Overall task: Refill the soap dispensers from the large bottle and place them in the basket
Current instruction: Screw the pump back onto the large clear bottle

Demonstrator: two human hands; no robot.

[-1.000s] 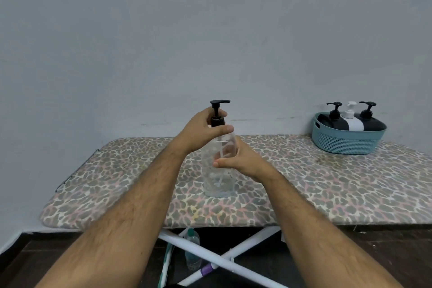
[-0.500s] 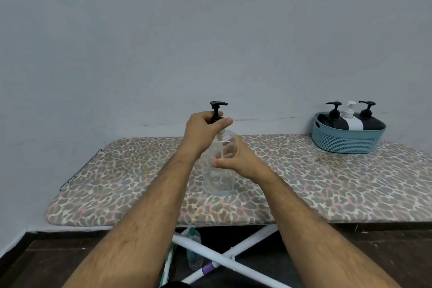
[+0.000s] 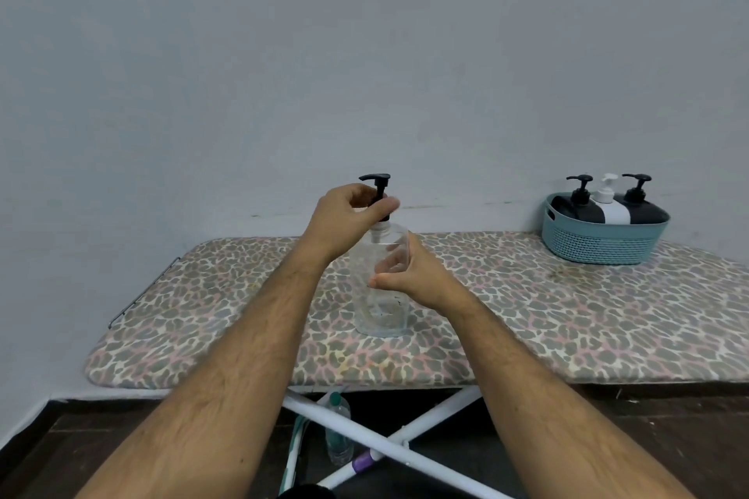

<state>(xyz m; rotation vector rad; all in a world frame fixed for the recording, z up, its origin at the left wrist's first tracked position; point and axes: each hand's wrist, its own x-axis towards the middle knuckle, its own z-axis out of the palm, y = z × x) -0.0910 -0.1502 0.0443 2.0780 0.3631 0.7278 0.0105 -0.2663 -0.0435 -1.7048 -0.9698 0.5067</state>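
A large clear bottle (image 3: 381, 312) with a black pump top (image 3: 377, 184) stands upright in the middle of the leopard-print ironing board (image 3: 567, 320). My left hand (image 3: 348, 221) is closed around the pump collar at the bottle's neck. My right hand (image 3: 409, 275) grips the bottle's body from the right side. A teal basket (image 3: 600, 243) sits at the far right of the board and holds three soap dispensers: a black one (image 3: 567, 205), a white one (image 3: 612, 207) and another black one (image 3: 644, 209).
The board stands against a plain grey wall. Its white crossed legs (image 3: 389, 446) show below the front edge, with a small plastic bottle (image 3: 338, 433) on the dark floor between them. A metal rack (image 3: 142, 292) hangs off the board's left end.
My left hand has rotated around the pump collar, its wrist turning, while the right hand keeps the bottle steady. The bottle stays in the same place on the board.
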